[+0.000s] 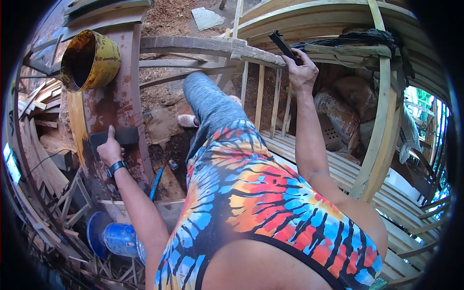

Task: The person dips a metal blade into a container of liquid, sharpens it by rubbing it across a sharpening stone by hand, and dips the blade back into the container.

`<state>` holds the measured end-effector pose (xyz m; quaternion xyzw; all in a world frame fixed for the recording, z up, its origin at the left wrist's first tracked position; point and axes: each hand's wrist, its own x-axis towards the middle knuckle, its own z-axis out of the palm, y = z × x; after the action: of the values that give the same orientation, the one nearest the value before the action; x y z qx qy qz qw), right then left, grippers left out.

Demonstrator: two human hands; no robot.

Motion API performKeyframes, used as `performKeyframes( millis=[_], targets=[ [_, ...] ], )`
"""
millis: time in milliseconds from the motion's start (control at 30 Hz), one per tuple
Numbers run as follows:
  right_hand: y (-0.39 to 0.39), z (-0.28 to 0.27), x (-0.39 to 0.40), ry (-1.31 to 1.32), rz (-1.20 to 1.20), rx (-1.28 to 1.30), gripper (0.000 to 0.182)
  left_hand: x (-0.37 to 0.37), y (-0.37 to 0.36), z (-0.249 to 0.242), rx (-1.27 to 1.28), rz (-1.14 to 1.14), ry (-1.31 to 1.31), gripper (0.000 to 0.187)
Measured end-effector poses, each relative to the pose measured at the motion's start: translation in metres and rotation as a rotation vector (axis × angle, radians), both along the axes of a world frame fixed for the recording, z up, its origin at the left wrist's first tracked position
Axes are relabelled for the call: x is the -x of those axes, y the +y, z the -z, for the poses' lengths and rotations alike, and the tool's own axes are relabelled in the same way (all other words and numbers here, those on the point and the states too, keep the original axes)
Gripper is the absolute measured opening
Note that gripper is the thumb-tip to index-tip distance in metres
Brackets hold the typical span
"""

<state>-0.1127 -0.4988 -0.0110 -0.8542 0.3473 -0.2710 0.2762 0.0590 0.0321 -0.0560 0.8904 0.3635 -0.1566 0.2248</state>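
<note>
My left hand (110, 149), with a dark watch on the wrist, is closed on a dark flat block (126, 137) that lies on a stained reddish board (131, 96). Beyond it on the same board is a yellow bucket (107, 60), smeared with dark stains and dark inside. My right hand (302, 71) is raised beside the end of a rough wooden beam (193, 44). Its fingers are wrapped round a long black bar (282, 44) that points up and to the left.
A blue cylindrical container (121, 237) stands at the lower left near a blue tube (156, 183). Stacked wooden strips (348, 174) run along the right. A perforated crate (331, 137) and stained sacks (338, 113) sit behind my right arm. Upright posts (382, 130) frame that side.
</note>
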Motion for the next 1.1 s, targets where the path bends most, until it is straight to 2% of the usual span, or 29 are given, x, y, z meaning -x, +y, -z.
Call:
performKeyframes(
  millis=[333, 467, 567, 667, 700, 833, 867, 900, 933, 967, 1000, 1100],
  targets=[
    [0.001, -0.003, -0.027, 0.014, -0.086, -0.034, 0.029, -0.001, 0.007, 0.002, 0.031, 0.009, -0.004, 0.08],
    [0.011, -0.005, -0.032, 0.044, -0.174, -0.047, 0.03, -0.001, 0.011, 0.015, -0.054, -0.021, -0.048, 0.084],
    [0.01, 0.006, -0.026, 0.048, -0.213, -0.111, 0.029, -0.002, 0.001, -0.003, 0.047, -0.1, -0.019, 0.082],
    [0.0, 0.016, -0.025, 0.1, -0.23, -0.163, 0.03, 0.014, 0.014, 0.02, 0.0, 0.008, -0.112, 0.078],
    [-0.005, 0.019, -0.03, 0.101, -0.238, -0.189, 0.03, 0.023, -0.014, -0.01, 0.017, 0.073, -0.139, 0.075],
    [-0.027, 0.015, -0.069, 0.13, -0.325, -0.166, 0.032, 0.046, -0.12, -0.043, 0.308, 0.196, -0.218, 0.059],
    [-0.035, 0.018, -0.083, 0.136, -0.358, -0.163, 0.032, 0.048, -0.145, -0.021, 0.377, 0.254, -0.326, 0.059],
    [-0.038, 0.014, -0.101, 0.126, -0.394, -0.194, 0.032, 0.034, -0.176, -0.033, 0.353, 0.261, -0.155, 0.061],
    [-0.046, 0.017, -0.12, 0.131, -0.432, -0.172, 0.031, 0.023, -0.204, -0.024, 0.456, 0.223, -0.202, 0.065],
    [-0.048, 0.013, -0.139, 0.124, -0.479, -0.174, 0.031, 0.01, -0.231, 0.001, 0.375, 0.245, -0.244, 0.068],
    [-0.05, 0.01, -0.162, 0.112, -0.531, -0.178, 0.031, -0.012, -0.254, 0.001, 0.437, 0.187, -0.124, 0.076],
    [-0.063, 0.015, -0.222, 0.06, -0.702, -0.255, 0.033, -0.061, -0.302, 0.036, 0.369, 0.015, -0.117, 0.084]
  ],
)
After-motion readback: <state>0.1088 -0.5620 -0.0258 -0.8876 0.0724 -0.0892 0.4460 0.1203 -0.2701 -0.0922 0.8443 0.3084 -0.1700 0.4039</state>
